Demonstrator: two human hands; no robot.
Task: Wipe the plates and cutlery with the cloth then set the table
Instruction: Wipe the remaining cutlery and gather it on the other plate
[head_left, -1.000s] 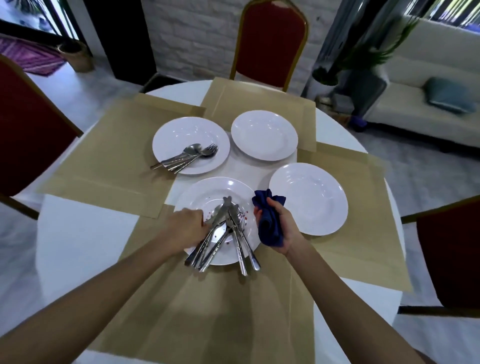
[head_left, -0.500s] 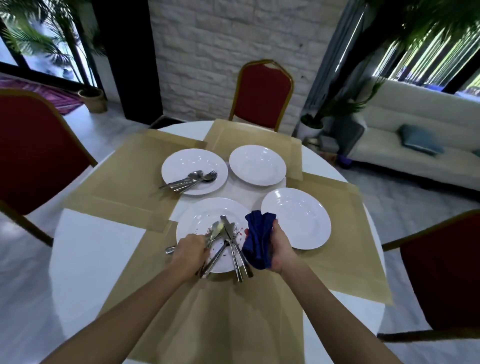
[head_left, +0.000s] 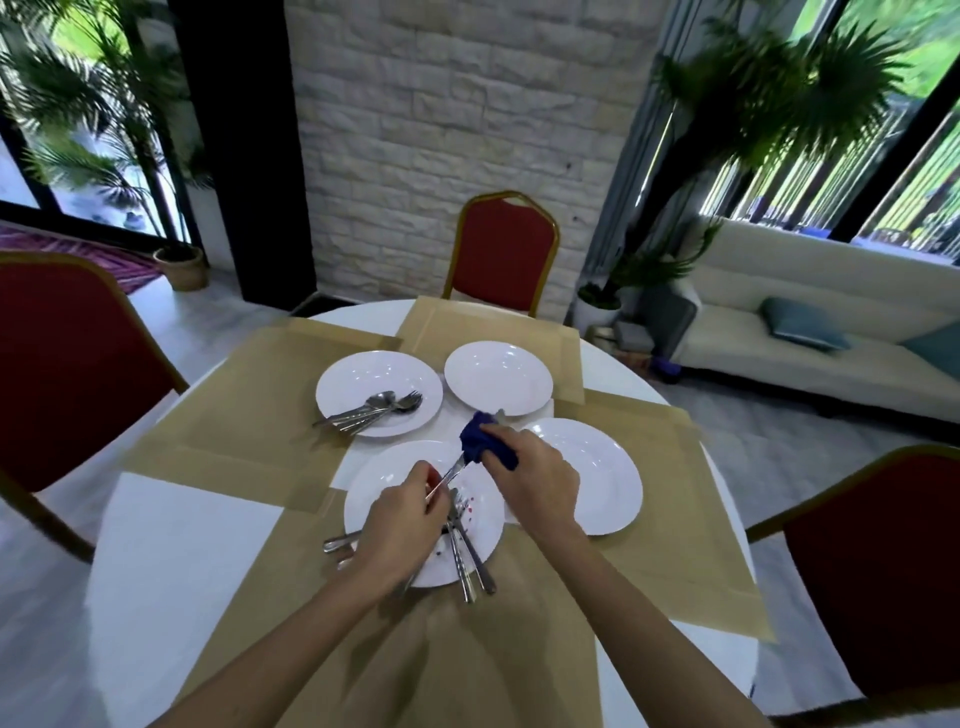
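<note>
While left hand (head_left: 400, 530) pinches utensil (head_left: 450, 472) | right hand (head_left: 535, 478) wraps cloth (head_left: 477, 437) round it

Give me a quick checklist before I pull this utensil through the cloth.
1. Grip: left hand holds the utensil by its handle: ok.
2. Wrap: right hand holds the blue cloth round its far end: ok.
3. That end clean: cannot tell, covered by cloth.
4. The near plate clean: not ok, red specks show.
5. Room on the far-left plate beside the cutlery lying there: ok.
</note>
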